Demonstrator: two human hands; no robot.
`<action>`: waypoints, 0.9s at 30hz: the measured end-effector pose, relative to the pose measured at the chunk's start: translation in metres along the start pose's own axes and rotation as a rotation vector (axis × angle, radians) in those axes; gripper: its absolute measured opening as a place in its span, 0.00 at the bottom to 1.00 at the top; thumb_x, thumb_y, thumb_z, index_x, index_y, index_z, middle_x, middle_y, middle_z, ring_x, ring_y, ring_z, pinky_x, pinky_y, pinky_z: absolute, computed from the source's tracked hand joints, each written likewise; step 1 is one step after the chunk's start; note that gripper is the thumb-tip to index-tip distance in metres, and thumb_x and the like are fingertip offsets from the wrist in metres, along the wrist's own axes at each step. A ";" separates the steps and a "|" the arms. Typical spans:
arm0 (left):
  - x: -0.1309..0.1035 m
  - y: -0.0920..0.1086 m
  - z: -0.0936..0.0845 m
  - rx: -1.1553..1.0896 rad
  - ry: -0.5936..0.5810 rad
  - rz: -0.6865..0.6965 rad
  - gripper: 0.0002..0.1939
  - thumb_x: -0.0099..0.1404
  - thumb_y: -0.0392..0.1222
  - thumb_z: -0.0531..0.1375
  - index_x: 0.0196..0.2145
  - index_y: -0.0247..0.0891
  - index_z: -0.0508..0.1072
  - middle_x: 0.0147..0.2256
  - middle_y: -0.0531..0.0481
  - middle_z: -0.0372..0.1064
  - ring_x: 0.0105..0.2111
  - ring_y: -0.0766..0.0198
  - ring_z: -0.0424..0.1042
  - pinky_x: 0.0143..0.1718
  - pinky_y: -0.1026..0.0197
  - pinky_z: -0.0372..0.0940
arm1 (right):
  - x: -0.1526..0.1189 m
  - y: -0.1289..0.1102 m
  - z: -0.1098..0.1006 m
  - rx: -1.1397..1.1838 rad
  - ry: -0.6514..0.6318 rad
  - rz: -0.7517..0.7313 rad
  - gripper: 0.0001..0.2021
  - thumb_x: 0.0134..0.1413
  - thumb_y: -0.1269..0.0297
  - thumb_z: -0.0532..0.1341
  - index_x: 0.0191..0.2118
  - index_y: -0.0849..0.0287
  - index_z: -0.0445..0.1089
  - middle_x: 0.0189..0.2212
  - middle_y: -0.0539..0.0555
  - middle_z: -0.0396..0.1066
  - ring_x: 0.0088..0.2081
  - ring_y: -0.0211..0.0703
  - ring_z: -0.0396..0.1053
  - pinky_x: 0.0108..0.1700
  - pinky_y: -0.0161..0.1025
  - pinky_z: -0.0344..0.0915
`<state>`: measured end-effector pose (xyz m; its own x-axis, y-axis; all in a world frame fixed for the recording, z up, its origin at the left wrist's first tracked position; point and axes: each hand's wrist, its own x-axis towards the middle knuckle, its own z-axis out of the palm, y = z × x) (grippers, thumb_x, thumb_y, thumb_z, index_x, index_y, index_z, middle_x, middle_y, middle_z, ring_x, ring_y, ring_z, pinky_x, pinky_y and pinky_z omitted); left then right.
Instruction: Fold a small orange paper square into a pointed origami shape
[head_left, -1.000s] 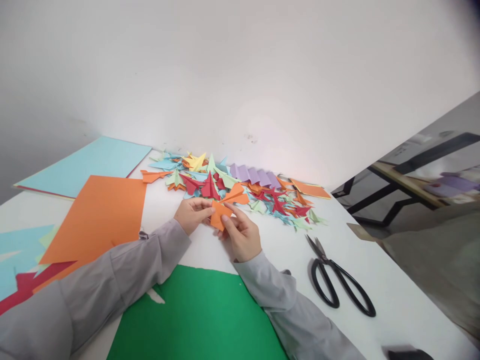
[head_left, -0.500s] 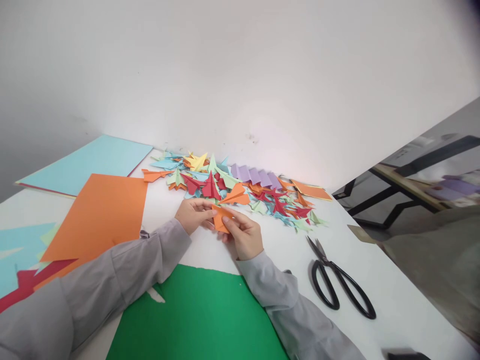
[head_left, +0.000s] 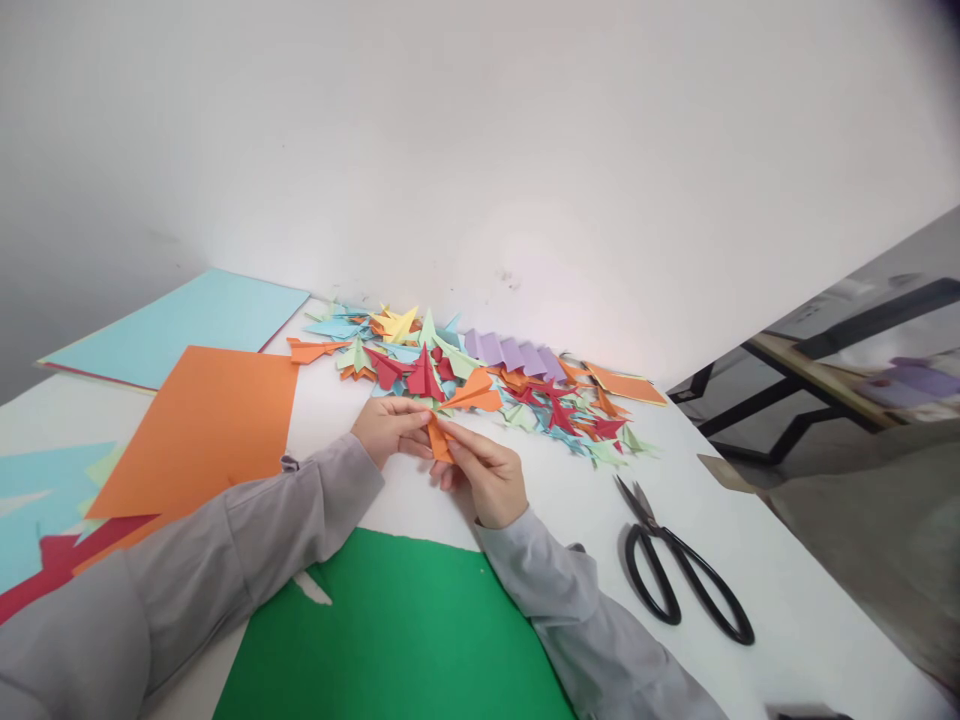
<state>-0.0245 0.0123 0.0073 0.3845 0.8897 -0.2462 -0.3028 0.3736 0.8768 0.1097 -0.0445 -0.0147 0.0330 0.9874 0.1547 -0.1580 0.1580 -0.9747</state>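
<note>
A small folded piece of orange paper (head_left: 439, 441) is pinched between both hands above the white table. My left hand (head_left: 391, 428) grips its upper left part with thumb and fingers. My right hand (head_left: 489, 472) holds the right side, its thumb and forefinger pressed on the paper. Just beyond the fingertips lies an orange paper plane (head_left: 477, 392), at the near edge of a heap of small folded planes in red, green, blue and yellow. A red paper plane (head_left: 425, 377) points up among them. The fingers partly cover the held piece.
Black-handled scissors (head_left: 660, 550) lie slightly open on the right. A green sheet (head_left: 397, 630) is under my forearms. To the left are a large orange sheet (head_left: 202, 430) and a light blue stack (head_left: 187, 325). Pleated purple paper (head_left: 514, 354) sits by the wall.
The orange paper in my hands shows a narrower face now, folded or turned between the fingers. My right thumb and fingers have closed nearer its upper edge. The things on the table stay put.
</note>
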 end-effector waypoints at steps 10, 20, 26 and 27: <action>0.002 -0.005 0.000 0.027 -0.001 0.089 0.15 0.40 0.41 0.68 0.24 0.29 0.72 0.17 0.48 0.70 0.17 0.66 0.70 0.17 0.66 0.67 | 0.000 0.000 -0.001 0.053 -0.009 0.023 0.15 0.44 0.62 0.61 0.40 0.60 0.72 0.16 0.50 0.71 0.14 0.35 0.64 0.16 0.32 0.59; 0.003 -0.010 -0.001 0.123 -0.006 0.197 0.16 0.39 0.42 0.68 0.25 0.29 0.74 0.18 0.50 0.71 0.17 0.66 0.69 0.17 0.65 0.67 | 0.004 -0.003 0.005 -0.092 0.048 0.124 0.15 0.42 0.53 0.62 0.28 0.62 0.67 0.14 0.50 0.70 0.13 0.33 0.63 0.15 0.29 0.57; 0.006 -0.011 -0.003 0.111 0.004 0.176 0.15 0.37 0.41 0.69 0.24 0.29 0.75 0.17 0.50 0.70 0.17 0.68 0.67 0.18 0.65 0.66 | 0.003 -0.006 0.004 -0.135 0.011 0.130 0.15 0.42 0.53 0.63 0.24 0.62 0.67 0.14 0.50 0.69 0.13 0.32 0.62 0.15 0.29 0.57; 0.006 -0.011 -0.003 0.107 0.000 0.172 0.15 0.37 0.41 0.69 0.24 0.29 0.75 0.17 0.50 0.70 0.16 0.68 0.67 0.18 0.65 0.66 | 0.003 -0.006 0.004 -0.130 0.008 0.138 0.15 0.41 0.52 0.63 0.24 0.62 0.66 0.14 0.50 0.70 0.13 0.32 0.62 0.15 0.29 0.57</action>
<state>-0.0213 0.0144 -0.0053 0.3347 0.9381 -0.0888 -0.2701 0.1858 0.9447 0.1072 -0.0421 -0.0078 0.0283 0.9995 0.0170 -0.0323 0.0179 -0.9993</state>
